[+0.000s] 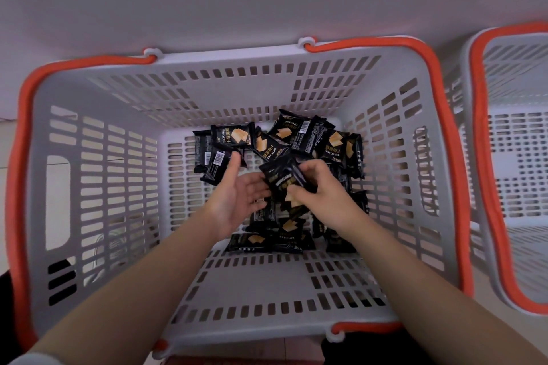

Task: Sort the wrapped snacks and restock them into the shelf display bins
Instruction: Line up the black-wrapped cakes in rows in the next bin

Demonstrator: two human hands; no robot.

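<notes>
Right hand [318, 187] pinches black DRYCAKE packets [283, 179], gathering a batch | left hand [237, 195] palm-up, fingers relaxed, apparently to receive | remaining packets [299, 133] loose on grey shopping basket [98, 175] floor | shelf bins unseen

left hand [237, 197] palm up, fingers extended, right hand [317, 187] fingers curled, pinching

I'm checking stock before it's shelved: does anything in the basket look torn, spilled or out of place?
Nothing stands out. The black snack packets lie jumbled but look sealed in the grey basket; the right hand grips one packet.
</notes>
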